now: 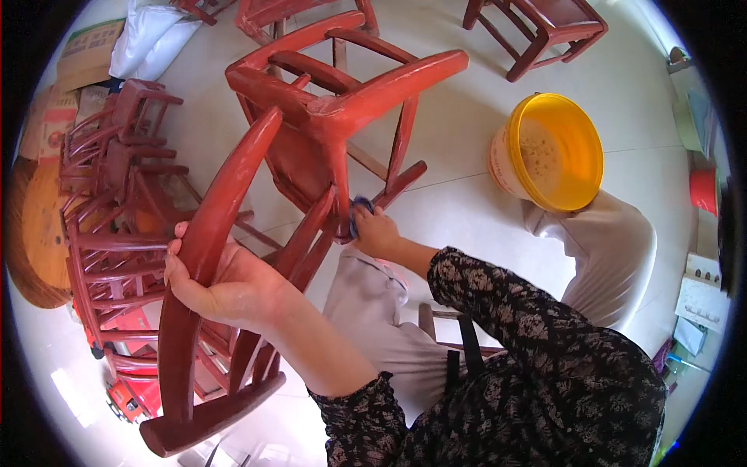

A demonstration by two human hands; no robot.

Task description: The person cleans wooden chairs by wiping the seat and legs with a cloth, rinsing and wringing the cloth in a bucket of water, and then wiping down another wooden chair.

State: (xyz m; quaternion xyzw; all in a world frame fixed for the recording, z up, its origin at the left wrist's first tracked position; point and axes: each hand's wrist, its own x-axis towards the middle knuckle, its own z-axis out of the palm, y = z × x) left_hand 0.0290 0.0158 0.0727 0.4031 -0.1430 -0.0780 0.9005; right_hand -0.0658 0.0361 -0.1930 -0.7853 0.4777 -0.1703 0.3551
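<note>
A red wooden chair (311,105) is tipped over in front of me, its seat frame and legs raised toward the top of the head view. My left hand (233,288) is wrapped round one thick curved bar of the chair, at the lower left. Farther right, my right hand (377,232) is closed on a dark blue cloth (359,212), pressed against a chair post near the seat. Part of the cloth is hidden by the fingers and the post.
A yellow bucket (513,159) stands at the right by my knee, with cloudy liquid inside. Several red chairs (117,265) are piled at the left. Another red stool (560,27) stands at the top right. Cardboard (89,54) and a white bag (156,39) lie at the upper left.
</note>
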